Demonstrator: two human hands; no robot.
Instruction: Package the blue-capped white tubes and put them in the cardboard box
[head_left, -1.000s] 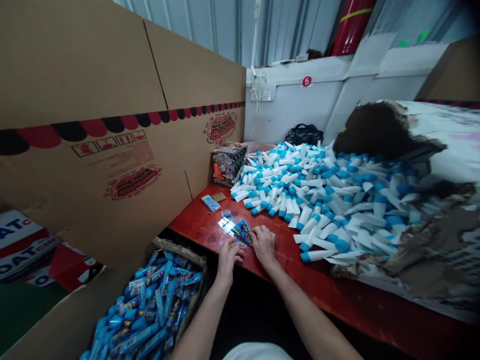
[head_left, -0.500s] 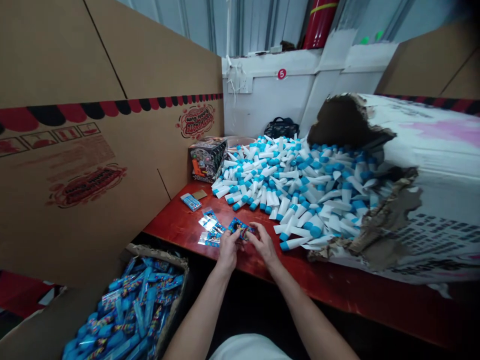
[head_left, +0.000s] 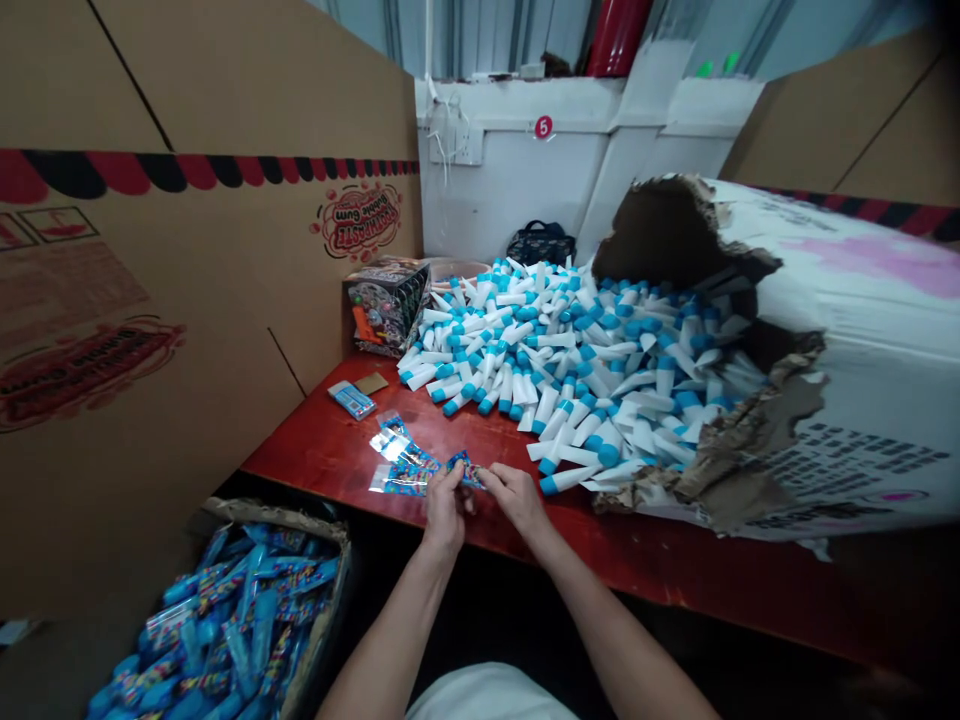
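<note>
Two hands pinching a small printed packet at the near side of the tube pile

Landmark = tube pile [head_left: 525,340], white tubes with blue caps, on the red table [head_left: 480,430]. Blue printed packet [head_left: 466,468] is in front of the pile's left part, between both hands. Left hand [head_left: 445,510]: grip closed to a pinch, thumb on the packet's near-left part, other fingers curled below. Right hand [head_left: 520,500]: grip nearly closed too, fingertips on the packet's right end. Two-sided hold probably keeps the thin, floppy piece taut and steady; exact finger contact underneath is hidden.

Loose packets [head_left: 405,462], clear and blue, lie overlapping left of the pile's near edge, beside the left hand; probably spread there for easy reach. Further left of the pile: blue-and-white pack [head_left: 352,400] with brown card [head_left: 371,383] just beside it.

Containers: torn white box [head_left: 885,370] at the pile's right, ragged opening facing it; tubes lie inside the mouth and out on the table, so the side opening likely lets them spread within reach. Open carton [head_left: 270,512], lower left of the pile, holds many blue-capped tubes in printed wrap. Pinkish basin [head_left: 457,268] behind the pile's left end, contents unclear. Printed box [head_left: 386,305] beside that end, contents hidden. Dark bag [head_left: 541,243] behind the pile, inside not visible.
</note>
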